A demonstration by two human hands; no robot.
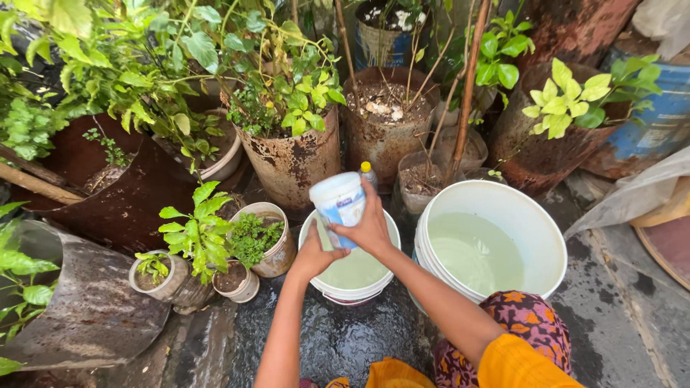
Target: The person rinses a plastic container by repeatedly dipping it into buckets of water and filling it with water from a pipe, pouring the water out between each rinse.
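Note:
A white plastic jar (338, 203) with a blue label is held between both hands, tilted on its side. It hovers over a small white bucket (351, 291) of pale greenish water. My right hand (371, 228) grips the jar's body from the right and top. My left hand (313, 253) reaches up under the jar's lower end and touches it. A larger white bucket (535, 223), also holding pale water, stands just right of the small one.
Rusty metal pots with leafy plants crowd the back and left, among them a big one (291, 162) behind the small bucket. Small pots (267, 248) sit left of it. A yellow-capped bottle (368, 172) stands behind the jar. The ground is wet stone.

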